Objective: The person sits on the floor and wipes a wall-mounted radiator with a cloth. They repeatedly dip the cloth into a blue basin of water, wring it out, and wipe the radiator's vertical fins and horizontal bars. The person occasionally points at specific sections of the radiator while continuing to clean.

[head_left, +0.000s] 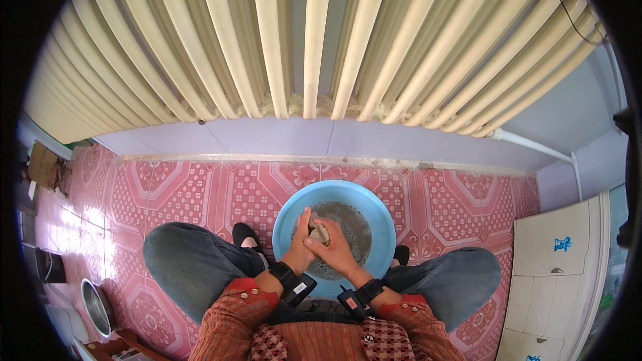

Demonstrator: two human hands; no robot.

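Observation:
A light blue plastic basin (382,227) stands on the floor between my legs, with murky, sudsy grey water (348,217) in it. Over the water's left half, my two hands press together around a small greyish-beige bunched thing that looks like wet cloth (320,234). My left hand (299,246) lies along its left side with the fingers pointing away from me. From the right, my right hand (338,249) closes on it, thumb across the near side. Part of the cloth is hidden between the palms. Each wrist wears a dark strap with a small box.
A cream ribbed radiator (314,47) spans the wall ahead, above pink patterned floor tiles (254,190). A pale cabinet (552,281) stands at the right, below a white pipe (535,144). At the left are a metal bowl (98,307) and a dark bucket (50,266).

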